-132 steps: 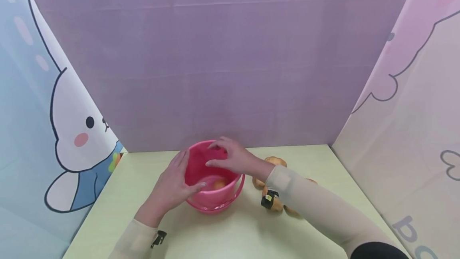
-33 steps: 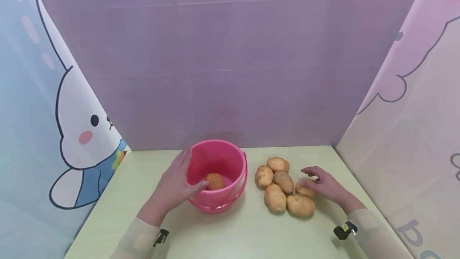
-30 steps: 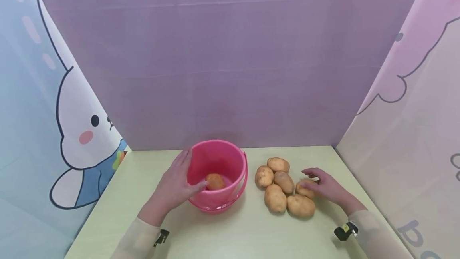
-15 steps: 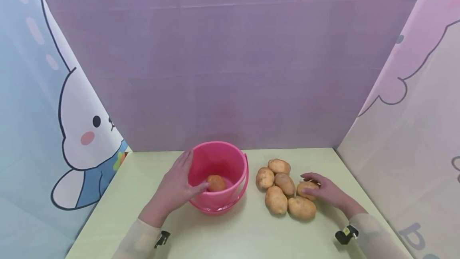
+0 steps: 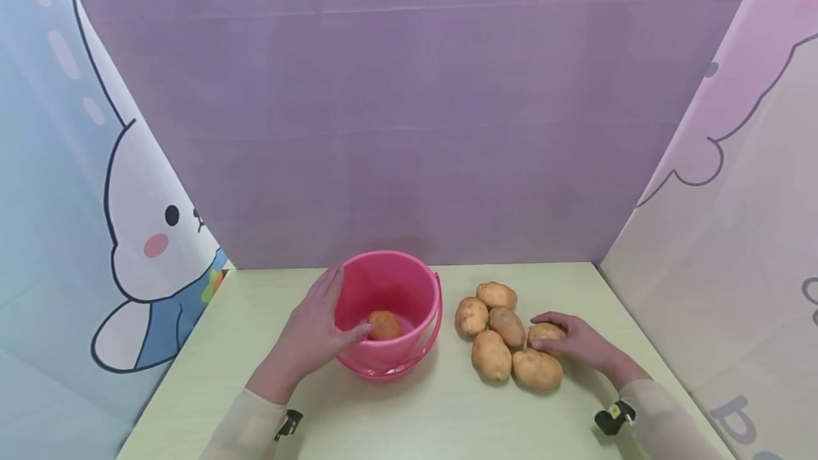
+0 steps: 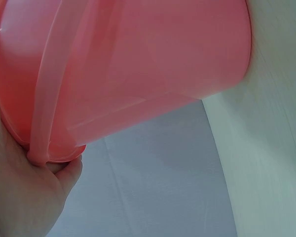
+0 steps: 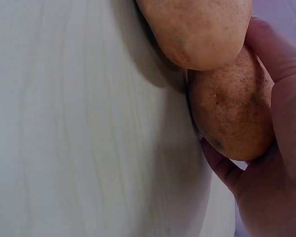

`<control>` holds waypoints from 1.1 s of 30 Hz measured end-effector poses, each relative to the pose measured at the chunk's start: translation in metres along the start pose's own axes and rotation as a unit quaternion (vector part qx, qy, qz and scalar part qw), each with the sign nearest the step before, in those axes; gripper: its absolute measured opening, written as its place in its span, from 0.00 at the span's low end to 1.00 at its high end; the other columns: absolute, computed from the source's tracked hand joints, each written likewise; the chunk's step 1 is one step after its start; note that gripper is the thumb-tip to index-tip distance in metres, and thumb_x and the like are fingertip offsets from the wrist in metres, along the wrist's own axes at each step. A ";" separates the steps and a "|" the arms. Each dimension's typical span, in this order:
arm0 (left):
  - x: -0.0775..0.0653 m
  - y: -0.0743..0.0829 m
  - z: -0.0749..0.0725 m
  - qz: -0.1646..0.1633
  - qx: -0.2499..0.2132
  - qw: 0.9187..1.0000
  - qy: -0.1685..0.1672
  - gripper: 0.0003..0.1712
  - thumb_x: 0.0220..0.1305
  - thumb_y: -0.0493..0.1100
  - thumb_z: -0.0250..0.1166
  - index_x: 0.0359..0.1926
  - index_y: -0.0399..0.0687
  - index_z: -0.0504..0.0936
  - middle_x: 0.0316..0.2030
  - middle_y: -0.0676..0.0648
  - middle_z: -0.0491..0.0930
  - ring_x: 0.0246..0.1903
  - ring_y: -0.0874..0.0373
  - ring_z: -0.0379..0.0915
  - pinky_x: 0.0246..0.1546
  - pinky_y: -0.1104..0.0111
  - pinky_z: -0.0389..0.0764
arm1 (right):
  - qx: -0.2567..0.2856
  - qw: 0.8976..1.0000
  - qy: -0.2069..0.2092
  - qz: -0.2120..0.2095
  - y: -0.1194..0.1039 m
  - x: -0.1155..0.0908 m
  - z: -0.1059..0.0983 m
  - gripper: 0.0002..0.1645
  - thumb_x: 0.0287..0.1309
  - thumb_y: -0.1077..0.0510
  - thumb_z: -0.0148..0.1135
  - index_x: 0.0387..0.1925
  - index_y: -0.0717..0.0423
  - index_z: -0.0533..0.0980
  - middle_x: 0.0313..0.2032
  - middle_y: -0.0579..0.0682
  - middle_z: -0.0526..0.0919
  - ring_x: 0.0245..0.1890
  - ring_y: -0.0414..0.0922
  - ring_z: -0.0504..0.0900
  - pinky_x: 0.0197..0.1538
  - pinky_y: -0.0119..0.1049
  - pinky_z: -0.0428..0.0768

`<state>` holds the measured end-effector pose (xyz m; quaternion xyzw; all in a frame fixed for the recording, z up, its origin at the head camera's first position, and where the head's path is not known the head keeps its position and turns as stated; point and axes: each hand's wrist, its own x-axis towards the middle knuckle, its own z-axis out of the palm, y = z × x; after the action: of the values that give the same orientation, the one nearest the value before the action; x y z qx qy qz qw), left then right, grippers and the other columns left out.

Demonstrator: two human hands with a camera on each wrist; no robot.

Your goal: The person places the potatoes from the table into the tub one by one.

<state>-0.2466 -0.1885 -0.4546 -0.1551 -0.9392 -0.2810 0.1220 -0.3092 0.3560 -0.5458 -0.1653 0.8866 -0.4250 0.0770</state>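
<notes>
Tan oval potato (image 5: 544, 334): on the pale, wood-grained surface (image 5: 447, 410), toward its right edge.
Right hand (image 5: 580, 343): fingers hold that potato, thumb on its near side, index along the far side.
Potato handling: probably firm, solid for its size, dry-skinned enough not to slip; best taken across its narrower sides.
Five loose tan potatoes (image 5: 507, 326): clustered just left of the held one, right of the surface's middle.
Pink plastic bucket (image 5: 386, 355): upright, left of the surface's middle, nearer the far edge; likely light and slightly flexible, best steadied by its rim.
Single potato inside (image 5: 385, 326): on the bucket's floor.
Left hand (image 5: 312, 332): fingers grip the bucket's rim on its left side.
Right wrist view: shows a fingertip low beside the surface, under the held potato, hidden from the head view.
Left wrist view: shows the pink handle (image 6: 52, 84) meeting the rim beside the left hand; only the head view shows inside.
Purple backdrop (image 5: 409, 126): along the far edge.
</notes>
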 end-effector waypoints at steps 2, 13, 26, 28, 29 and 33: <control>0.000 0.000 0.000 0.000 0.000 1.000 0.000 0.76 0.53 0.73 0.83 0.90 0.52 0.51 0.84 0.47 0.59 0.80 0.42 0.59 0.55 0.41 0.89 | 0.003 1.000 0.002 0.005 0.001 0.000 0.000 0.32 0.66 0.48 0.81 0.66 0.57 0.82 0.57 0.51 0.88 0.53 0.47 0.84 0.57 0.40 0.80; 0.002 0.000 0.000 0.002 -0.001 1.000 0.000 0.76 0.52 0.72 0.84 0.90 0.53 0.51 0.84 0.48 0.60 0.80 0.43 0.59 0.55 0.42 0.90 | 0.006 0.999 0.051 -0.001 0.006 -0.001 0.005 0.27 0.67 0.48 0.80 0.61 0.55 0.83 0.50 0.49 0.89 0.47 0.44 0.86 0.52 0.36 0.82; 0.002 -0.002 0.001 0.008 -0.003 1.000 0.005 0.76 0.52 0.72 0.84 0.90 0.53 0.52 0.84 0.48 0.60 0.79 0.43 0.59 0.55 0.42 0.90 | -0.015 0.992 0.124 -0.032 -0.020 0.005 -0.001 0.23 0.71 0.48 0.77 0.61 0.54 0.83 0.52 0.53 0.88 0.46 0.44 0.85 0.47 0.35 0.84; 0.001 -0.002 0.001 0.007 -0.004 1.000 0.005 0.75 0.53 0.73 0.83 0.90 0.53 0.52 0.84 0.48 0.60 0.79 0.42 0.59 0.54 0.41 0.90 | -0.014 0.991 0.130 -0.031 -0.026 0.007 -0.001 0.24 0.72 0.48 0.76 0.62 0.54 0.82 0.53 0.54 0.87 0.46 0.46 0.84 0.46 0.35 0.84; 0.001 -0.002 0.001 0.006 -0.006 1.000 0.005 0.75 0.53 0.73 0.83 0.90 0.53 0.52 0.84 0.47 0.60 0.79 0.42 0.59 0.54 0.41 0.90 | -0.014 0.991 0.133 -0.029 -0.029 0.008 -0.001 0.25 0.72 0.47 0.76 0.62 0.54 0.82 0.53 0.54 0.87 0.46 0.47 0.84 0.46 0.36 0.84; 0.000 -0.002 0.001 0.006 -0.006 1.000 0.005 0.75 0.53 0.73 0.83 0.90 0.52 0.52 0.84 0.47 0.60 0.79 0.42 0.59 0.55 0.41 0.90 | -0.021 0.988 0.150 -0.023 -0.042 0.014 -0.001 0.25 0.73 0.44 0.75 0.60 0.54 0.81 0.50 0.54 0.87 0.44 0.48 0.84 0.44 0.36 0.84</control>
<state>-0.2477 -0.1892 -0.4562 -0.1601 -0.9358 -0.2870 0.1278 -0.3128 0.3266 -0.5123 -0.1213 0.8929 -0.4278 -0.0705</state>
